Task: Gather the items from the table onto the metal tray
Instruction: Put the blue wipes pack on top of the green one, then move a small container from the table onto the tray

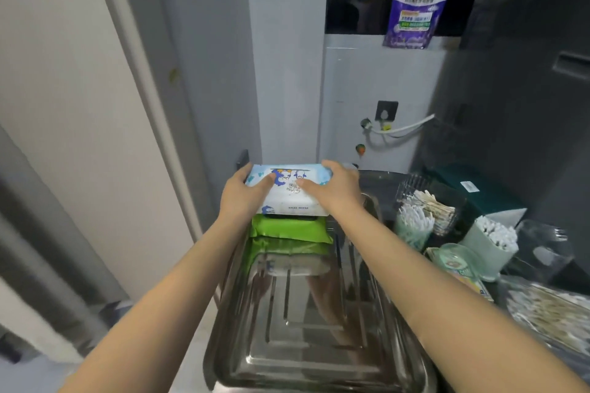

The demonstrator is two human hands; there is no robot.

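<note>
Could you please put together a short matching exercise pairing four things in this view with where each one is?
Things:
1. blue-and-white wipes pack
2. green pack
3. purple detergent pouch
4. cotton swab cup

Places:
A. high on the wall ledge
B. on the table, right of the metal tray
C. between the left hand and right hand
D. at the tray's far end, under the wipes

Pairs: 1-C, 2-D, 3-A, 4-B

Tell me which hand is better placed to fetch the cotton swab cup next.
The right hand, probably. The cotton swab cup stands right of the metal tray, on that hand's side. Both hands, including the left hand, now hold the wipes pack.
</note>
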